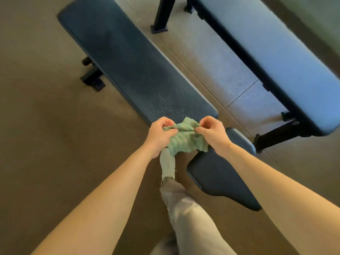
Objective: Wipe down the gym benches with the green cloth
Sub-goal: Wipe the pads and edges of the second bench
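A crumpled green cloth (185,138) hangs between my two hands, just above the near end of a long dark blue bench pad (128,59). My left hand (160,133) pinches the cloth's left top edge and my right hand (211,133) pinches its right top edge. Below my right wrist lies the same bench's smaller seat pad (217,177). A second bench with a lighter blue pad (272,52) runs diagonally at the upper right. Droplets or sheen show on the near end of the long pad.
Black metal legs (161,17) of the second bench stand at the top centre, and another foot (276,135) is at the right. A bench foot (93,78) sticks out at the left. My leg in light trousers (184,208) and shoe stand beside the seat pad on brown floor.
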